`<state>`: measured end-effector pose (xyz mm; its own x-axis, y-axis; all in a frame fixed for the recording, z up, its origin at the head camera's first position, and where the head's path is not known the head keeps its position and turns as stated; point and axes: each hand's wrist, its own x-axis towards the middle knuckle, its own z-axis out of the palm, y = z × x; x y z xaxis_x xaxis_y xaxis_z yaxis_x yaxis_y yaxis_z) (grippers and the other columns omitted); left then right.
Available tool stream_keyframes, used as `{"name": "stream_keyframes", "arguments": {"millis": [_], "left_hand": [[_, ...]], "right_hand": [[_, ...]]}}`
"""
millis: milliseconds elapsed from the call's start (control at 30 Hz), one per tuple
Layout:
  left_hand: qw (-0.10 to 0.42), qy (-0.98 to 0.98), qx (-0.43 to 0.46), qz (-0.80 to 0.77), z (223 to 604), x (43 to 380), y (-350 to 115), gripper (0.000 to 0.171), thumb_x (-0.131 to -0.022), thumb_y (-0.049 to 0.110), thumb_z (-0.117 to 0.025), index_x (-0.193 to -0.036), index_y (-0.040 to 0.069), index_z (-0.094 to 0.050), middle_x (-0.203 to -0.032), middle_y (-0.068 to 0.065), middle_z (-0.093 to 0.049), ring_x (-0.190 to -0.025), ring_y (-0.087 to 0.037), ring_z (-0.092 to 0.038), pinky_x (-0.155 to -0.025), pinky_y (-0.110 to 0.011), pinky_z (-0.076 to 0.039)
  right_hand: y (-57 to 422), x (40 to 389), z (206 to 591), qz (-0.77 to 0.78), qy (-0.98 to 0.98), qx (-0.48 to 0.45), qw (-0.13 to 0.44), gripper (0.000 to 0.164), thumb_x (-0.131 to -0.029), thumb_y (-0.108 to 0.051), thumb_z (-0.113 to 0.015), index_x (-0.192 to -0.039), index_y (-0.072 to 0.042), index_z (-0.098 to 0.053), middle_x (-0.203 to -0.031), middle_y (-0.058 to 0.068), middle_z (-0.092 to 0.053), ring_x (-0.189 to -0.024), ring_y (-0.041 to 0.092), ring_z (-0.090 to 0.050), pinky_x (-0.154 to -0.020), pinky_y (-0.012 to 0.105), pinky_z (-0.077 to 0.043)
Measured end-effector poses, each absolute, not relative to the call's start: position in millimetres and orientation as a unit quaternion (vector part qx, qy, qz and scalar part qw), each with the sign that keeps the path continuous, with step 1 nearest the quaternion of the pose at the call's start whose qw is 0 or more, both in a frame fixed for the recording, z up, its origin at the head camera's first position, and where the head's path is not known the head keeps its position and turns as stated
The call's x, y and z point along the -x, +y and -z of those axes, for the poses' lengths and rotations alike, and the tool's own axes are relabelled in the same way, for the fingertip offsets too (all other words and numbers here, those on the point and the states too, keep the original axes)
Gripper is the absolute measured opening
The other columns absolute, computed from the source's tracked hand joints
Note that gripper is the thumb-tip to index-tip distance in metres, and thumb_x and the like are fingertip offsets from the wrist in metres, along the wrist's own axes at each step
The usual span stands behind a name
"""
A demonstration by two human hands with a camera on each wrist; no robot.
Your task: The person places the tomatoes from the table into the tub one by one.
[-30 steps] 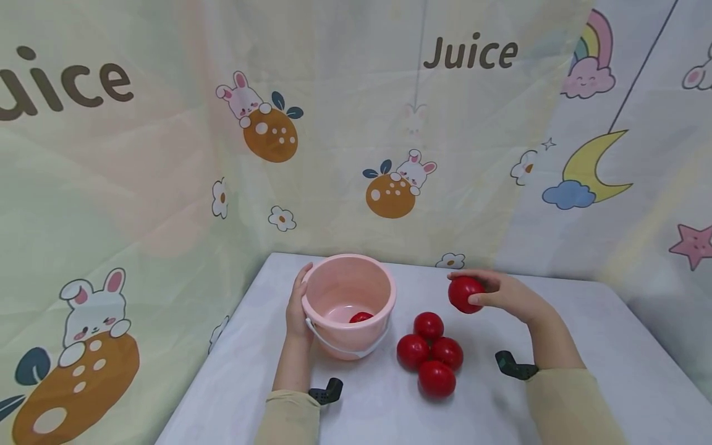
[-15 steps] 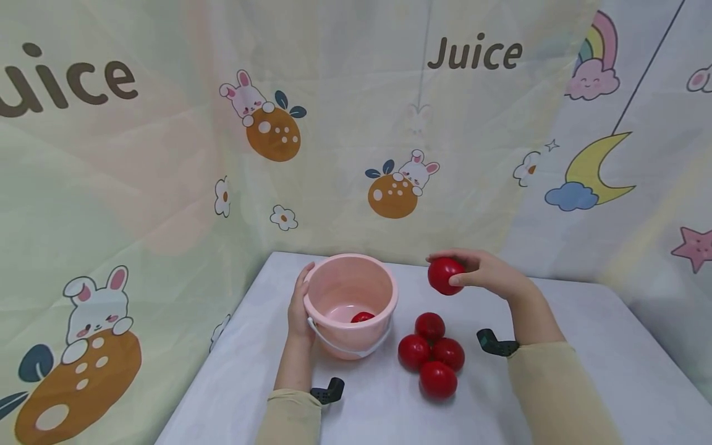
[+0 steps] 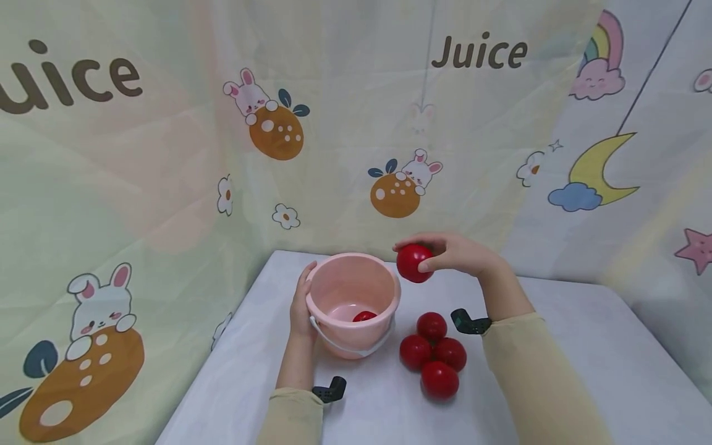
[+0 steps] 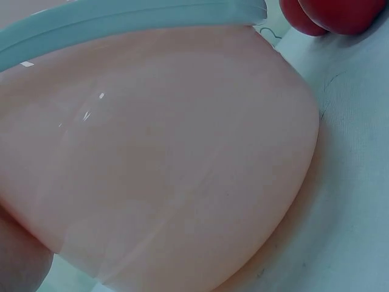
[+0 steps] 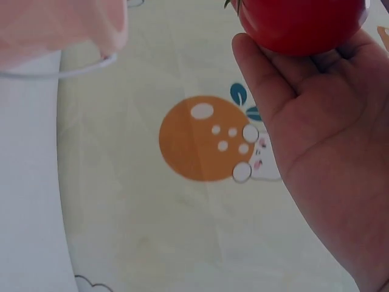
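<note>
In the head view my right hand [image 3: 461, 252] grips a red tomato [image 3: 413, 264] between thumb and fingers, in the air just right of the pink bucket's rim. Green leaf tips show at the side of this tomato [image 5: 304, 24] in the right wrist view. My left hand [image 3: 301, 309] rests along the left outer wall of the pink bucket [image 3: 356, 339], its fingers reaching up to the rim. Inside, part of one red tomato [image 3: 364, 316] shows at the bottom. The bucket's wall [image 4: 164, 146] fills most of the left wrist view.
Several more red tomatoes [image 3: 439, 380] lie clustered on the white table [image 3: 378, 414], right of the bucket. The bucket's white handle [image 3: 356, 353] hangs down its front. A printed cloth [image 3: 334, 185] stands behind the table and along its sides.
My right hand has carried the tomato leftward and up, from above the right of the cluster to beside the bucket's rim. The left hand and bucket stay in place.
</note>
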<state>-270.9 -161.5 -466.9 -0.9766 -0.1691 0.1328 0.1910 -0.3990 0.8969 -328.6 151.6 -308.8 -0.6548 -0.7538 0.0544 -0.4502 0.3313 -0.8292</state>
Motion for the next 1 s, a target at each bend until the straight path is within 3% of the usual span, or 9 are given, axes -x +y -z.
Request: {"name": "stream_keyframes", "arguments": {"millis": [200, 600, 1000], "left_hand": [[0.109, -0.537, 0.01, 0.836, 465.4, 272.2, -162.0, 0.042, -0.103, 0.038, -0.035, -0.144, 0.036, -0.044, -0.148, 0.01, -0.048, -0.139, -0.018, -0.042, -0.119, -0.051, -0.031], [0.102, -0.544, 0.008, 0.833, 463.9, 269.8, -161.4, 0.041, -0.103, 0.04, -0.036, -0.144, 0.038, -0.043, -0.147, 0.01, -0.048, -0.139, -0.018, -0.042, -0.118, -0.053, -0.032], [0.098, -0.558, -0.002, 0.824, 465.0, 271.6, -161.5, 0.043, -0.099, 0.041, -0.049, -0.142, 0.043, -0.044, -0.145, 0.012, -0.049, -0.137, -0.018, -0.042, -0.115, -0.054, -0.036]], "right_hand": [[121.8, 334.5, 296.8, 0.411, 0.804, 0.375, 0.209, 0.057, -0.082, -0.027, -0.078, -0.136, -0.025, -0.058, -0.137, 0.003, -0.058, -0.126, 0.029, -0.052, -0.087, 0.041, -0.059], [65.6, 343.7, 297.3, 0.322, 0.842, 0.361, 0.241, 0.051, -0.077, -0.038, -0.081, -0.125, -0.04, -0.064, -0.127, -0.006, -0.061, -0.122, 0.022, -0.053, -0.085, 0.038, -0.059], [27.3, 354.5, 307.9, 0.276, 0.845, 0.359, 0.284, 0.059, -0.074, -0.04, -0.084, -0.129, -0.034, -0.064, -0.125, -0.006, -0.061, -0.121, 0.021, -0.053, -0.086, 0.04, -0.059]]}}
